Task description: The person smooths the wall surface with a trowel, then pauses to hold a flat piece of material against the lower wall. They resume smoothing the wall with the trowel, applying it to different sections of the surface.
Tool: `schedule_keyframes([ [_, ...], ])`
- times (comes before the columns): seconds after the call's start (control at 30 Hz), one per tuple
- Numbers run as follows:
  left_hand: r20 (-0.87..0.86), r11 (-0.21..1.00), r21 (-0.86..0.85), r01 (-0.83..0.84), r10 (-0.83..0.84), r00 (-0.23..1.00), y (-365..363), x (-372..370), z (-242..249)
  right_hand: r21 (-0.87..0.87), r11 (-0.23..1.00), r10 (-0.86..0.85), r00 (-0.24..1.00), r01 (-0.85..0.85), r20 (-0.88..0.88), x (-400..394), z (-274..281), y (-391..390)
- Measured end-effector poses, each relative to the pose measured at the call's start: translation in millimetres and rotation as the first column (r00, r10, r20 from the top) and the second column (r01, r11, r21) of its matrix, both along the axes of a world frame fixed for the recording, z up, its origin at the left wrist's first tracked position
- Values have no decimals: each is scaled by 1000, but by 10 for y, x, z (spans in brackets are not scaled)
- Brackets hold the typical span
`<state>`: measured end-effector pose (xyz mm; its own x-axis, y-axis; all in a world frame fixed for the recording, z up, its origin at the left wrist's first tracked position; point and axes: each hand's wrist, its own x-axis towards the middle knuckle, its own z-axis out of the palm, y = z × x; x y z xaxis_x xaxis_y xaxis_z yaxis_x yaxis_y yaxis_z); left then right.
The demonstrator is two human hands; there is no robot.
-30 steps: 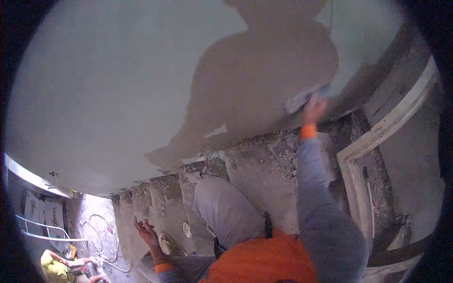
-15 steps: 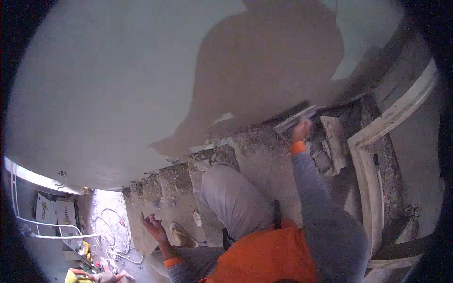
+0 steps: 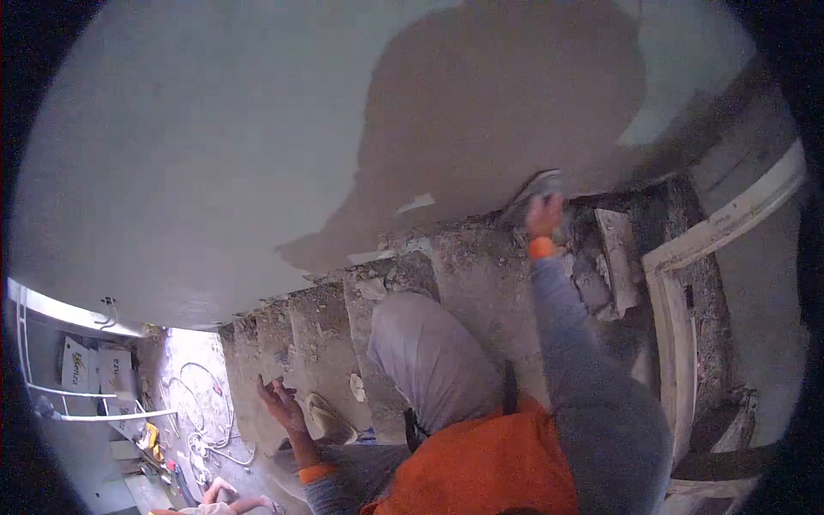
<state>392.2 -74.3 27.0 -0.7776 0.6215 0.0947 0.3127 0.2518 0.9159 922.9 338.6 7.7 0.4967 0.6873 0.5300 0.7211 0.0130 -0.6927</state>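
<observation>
My right hand (image 3: 544,216) is wrapped round a plastering trowel (image 3: 542,183), whose blade lies against the foot of the grey wall (image 3: 215,154). Motion blurs the hand and tool a little. A wide damp or shaded brown patch (image 3: 498,103) covers the wall above them. My left hand (image 3: 281,403) hangs in the air to the left, fingers spread and nothing in it. Below that hand a sandal (image 3: 330,421) shows on the steps. My bent knee (image 3: 421,343) is between the two arms.
Rough concrete steps (image 3: 322,330) with rubble along the wall run down leftward. A board (image 3: 618,257) stands right of the trowel, before a pale frame (image 3: 672,343). Lower left are a white railing (image 3: 112,418), a coiled hose (image 3: 206,438), boxes (image 3: 116,369) and another person's legs (image 3: 236,502).
The trowel has turned and its blade now shows more edge-on at the wall's foot. My right hand has shifted slightly up. My left hand stays spread in the air.
</observation>
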Motion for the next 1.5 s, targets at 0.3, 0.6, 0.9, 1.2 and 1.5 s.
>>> schedule_keyframes([
  [0.3,-3,998,26,66,-65,998,90,32,-60,-106,817,554,823,-566,-127,-2307,328,-851],
  [0.6,62,1000,5,10,-11,998,135,50,47,174,985,-9,1000,14,-26,392,-25,15],
  [0.9,17,998,49,46,-47,999,131,28,2,28,786,547,673,-618,-499,-2859,215,-653],
  [1.2,33,990,142,-11,6,999,197,-3,139,47,950,306,949,-310,82,-968,579,-638],
  [1.5,89,978,209,19,-38,995,277,18,228,160,975,173,976,-152,-130,-1612,602,-212],
])
